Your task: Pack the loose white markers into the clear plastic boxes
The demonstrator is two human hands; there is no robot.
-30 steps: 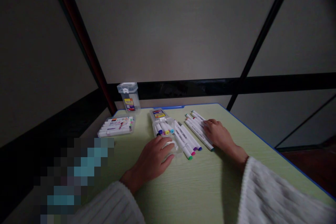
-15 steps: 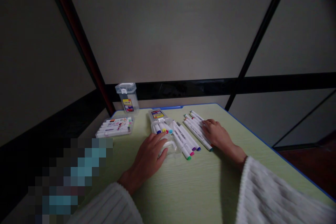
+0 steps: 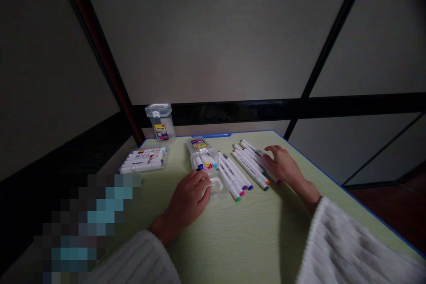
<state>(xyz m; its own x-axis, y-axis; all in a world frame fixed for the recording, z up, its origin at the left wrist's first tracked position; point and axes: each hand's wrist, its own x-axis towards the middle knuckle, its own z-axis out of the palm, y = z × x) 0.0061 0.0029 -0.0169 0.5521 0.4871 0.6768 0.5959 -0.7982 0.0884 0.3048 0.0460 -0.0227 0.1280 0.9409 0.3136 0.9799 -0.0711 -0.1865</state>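
My left hand (image 3: 190, 195) is curled over the near end of a clear plastic marker case (image 3: 218, 185), with thumb and fingers around its open lid. Inside that case lie several white markers (image 3: 207, 163) with coloured ends towards me. Just right of it, a group of loose white markers (image 3: 232, 173) is spread on the table, with green, pink, purple and blue ends. A second group of markers (image 3: 249, 166) lies further right. My right hand (image 3: 282, 166) is at the right side of this group, fingers apart; its palm hides part of a marker.
A closed clear case (image 3: 144, 159) full of markers lies at the left. Behind it stands an upright, transparent box (image 3: 161, 124) with a yellow label. The pale green table (image 3: 226, 239) has a blue edge and meets a panelled wall (image 3: 213, 44) at the back.
My right hand has lifted and shifted to the right off the markers, uncovering more of them, including an orange end. My left hand stays at the case.
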